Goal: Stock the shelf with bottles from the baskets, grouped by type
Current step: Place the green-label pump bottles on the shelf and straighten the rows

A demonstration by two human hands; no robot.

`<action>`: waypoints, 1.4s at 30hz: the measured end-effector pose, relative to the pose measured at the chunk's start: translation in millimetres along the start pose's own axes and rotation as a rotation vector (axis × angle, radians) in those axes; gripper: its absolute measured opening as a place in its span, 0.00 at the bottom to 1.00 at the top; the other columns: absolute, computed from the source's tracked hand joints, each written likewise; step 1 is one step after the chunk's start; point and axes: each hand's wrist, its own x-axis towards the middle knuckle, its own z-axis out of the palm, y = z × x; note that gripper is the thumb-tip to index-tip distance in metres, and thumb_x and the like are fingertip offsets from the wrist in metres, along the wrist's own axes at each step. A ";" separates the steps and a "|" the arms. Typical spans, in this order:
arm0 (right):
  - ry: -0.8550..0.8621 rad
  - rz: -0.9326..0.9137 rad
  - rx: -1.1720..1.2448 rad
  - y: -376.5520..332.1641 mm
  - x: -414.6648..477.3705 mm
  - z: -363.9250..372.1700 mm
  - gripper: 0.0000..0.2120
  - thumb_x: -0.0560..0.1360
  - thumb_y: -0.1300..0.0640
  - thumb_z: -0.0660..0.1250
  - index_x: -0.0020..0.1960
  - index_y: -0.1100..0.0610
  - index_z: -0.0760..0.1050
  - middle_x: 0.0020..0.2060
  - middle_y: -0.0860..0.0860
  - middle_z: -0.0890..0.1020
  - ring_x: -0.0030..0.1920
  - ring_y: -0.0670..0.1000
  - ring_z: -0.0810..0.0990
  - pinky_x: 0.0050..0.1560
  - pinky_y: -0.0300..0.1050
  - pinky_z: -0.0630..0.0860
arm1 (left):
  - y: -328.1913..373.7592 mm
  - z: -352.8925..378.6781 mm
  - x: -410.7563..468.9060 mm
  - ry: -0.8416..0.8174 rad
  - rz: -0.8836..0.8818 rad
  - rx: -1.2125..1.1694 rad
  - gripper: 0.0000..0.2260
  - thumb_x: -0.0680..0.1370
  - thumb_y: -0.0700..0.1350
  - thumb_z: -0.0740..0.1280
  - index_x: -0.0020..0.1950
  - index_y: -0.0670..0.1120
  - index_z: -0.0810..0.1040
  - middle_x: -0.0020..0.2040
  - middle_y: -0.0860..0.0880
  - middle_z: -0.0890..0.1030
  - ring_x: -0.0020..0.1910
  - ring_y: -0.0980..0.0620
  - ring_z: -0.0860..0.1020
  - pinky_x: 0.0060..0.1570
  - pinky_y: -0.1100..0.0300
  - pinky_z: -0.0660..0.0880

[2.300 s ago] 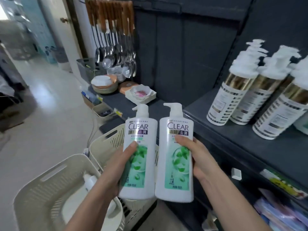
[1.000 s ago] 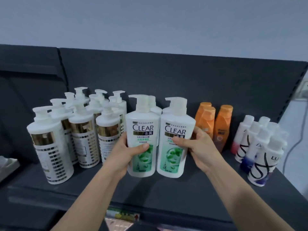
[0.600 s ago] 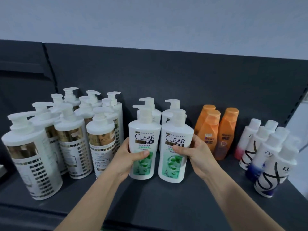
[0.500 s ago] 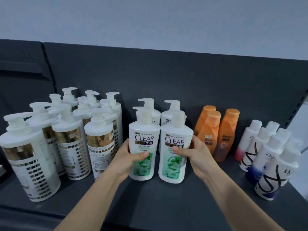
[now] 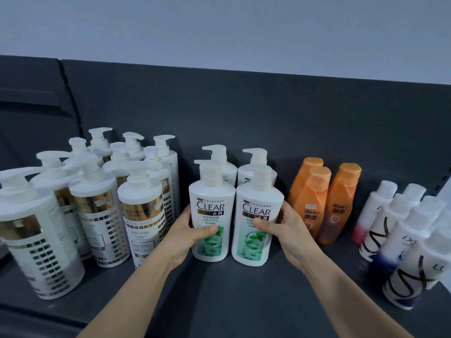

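Two white CLEAR pump bottles with green labels stand side by side on the dark shelf point(image 5: 219, 296). My left hand point(image 5: 188, 236) grips the left CLEAR bottle point(image 5: 211, 208), thumb across its label. My right hand point(image 5: 284, 230) grips the right CLEAR bottle point(image 5: 256, 213) the same way. Both bottles are upright with their bases on the shelf. Directly behind them stand two more CLEAR bottles point(image 5: 256, 167), mostly hidden.
Several tall white and gold pump bottles point(image 5: 97, 215) crowd the left of the shelf. Three orange bottles point(image 5: 317, 198) stand just right of my right hand. Several white bottles with black swirls point(image 5: 402, 240) fill the far right. The shelf's back panel point(image 5: 244, 113) rises behind all.
I carried the two CLEAR bottles from above the baskets to the shelf and set them down in front of the two CLEAR bottles there. Both hands still hold them.
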 end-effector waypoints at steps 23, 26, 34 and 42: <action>0.196 -0.127 -0.468 23.8 8.1 4.0 0.28 0.65 0.59 0.80 0.60 0.50 0.70 0.51 0.40 0.80 0.55 0.44 0.79 0.58 0.48 0.78 | 14.1 14.0 5.0 0.204 0.114 0.410 0.26 0.71 0.41 0.75 0.65 0.54 0.70 0.53 0.62 0.76 0.52 0.63 0.73 0.54 0.62 0.68; 0.256 -0.178 -0.497 28.8 1.7 8.3 0.39 0.64 0.56 0.81 0.70 0.51 0.65 0.59 0.44 0.78 0.62 0.47 0.75 0.65 0.53 0.74 | 16.5 18.0 -1.4 0.214 0.110 0.521 0.27 0.73 0.44 0.74 0.69 0.51 0.69 0.61 0.58 0.75 0.58 0.59 0.71 0.57 0.61 0.66; 0.482 -0.688 -0.724 23.9 -40.1 20.0 0.31 0.68 0.59 0.78 0.67 0.62 0.71 0.62 0.59 0.75 0.64 0.54 0.69 0.67 0.47 0.65 | 14.4 31.0 -65.9 0.193 0.032 1.059 0.27 0.73 0.54 0.71 0.68 0.46 0.67 0.65 0.47 0.70 0.64 0.49 0.71 0.62 0.58 0.69; -0.093 -0.656 -0.812 27.2 -99.3 78.6 0.28 0.72 0.58 0.72 0.70 0.60 0.70 0.63 0.56 0.75 0.65 0.57 0.72 0.67 0.54 0.68 | 9.3 8.8 -179.3 0.509 -0.075 1.426 0.26 0.76 0.56 0.67 0.70 0.46 0.67 0.67 0.49 0.70 0.67 0.47 0.68 0.62 0.51 0.72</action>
